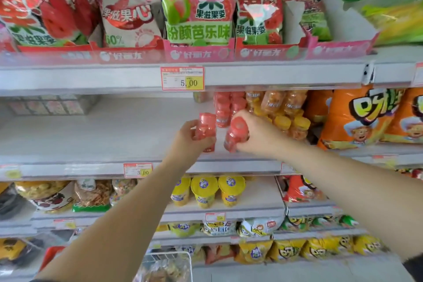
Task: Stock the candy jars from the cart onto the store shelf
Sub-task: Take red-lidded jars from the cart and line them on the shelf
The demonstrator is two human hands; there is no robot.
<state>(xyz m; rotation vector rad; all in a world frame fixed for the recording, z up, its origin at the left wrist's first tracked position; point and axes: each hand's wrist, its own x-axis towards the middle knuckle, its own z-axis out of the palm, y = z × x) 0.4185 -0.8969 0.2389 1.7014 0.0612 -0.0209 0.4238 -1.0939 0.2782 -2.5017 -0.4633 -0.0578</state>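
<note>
From the head view, the person is in the placing step, both arms reaching to the middle shelf (91,135). The left hand (188,142) is wrapped around an upright pink candy jar (206,129). Its base is low over the shelf board, though the blur doesn't let me say whether it touches. The right hand (261,135) grips a tilted pink candy jar (235,136) from the side, lid leaning toward the camera and base near the shelf's front edge. The two jars are just beside each other, with a narrow gap between them.

Behind them stand the stocked pink jars (223,109), and to their right the yellow-lidded jars (285,121) and the orange snack bags (357,117). The shelf left of the hands is bare white board. At the bottom edge, a corner of the wire cart (166,263) shows.

To my eye, the next move calls for righting the tilted jar, then setting both down flat in front of the pink row. They should stay clear of the yellow-lidded ones and not knock the jars behind. Only then should the fingers let go.
</note>
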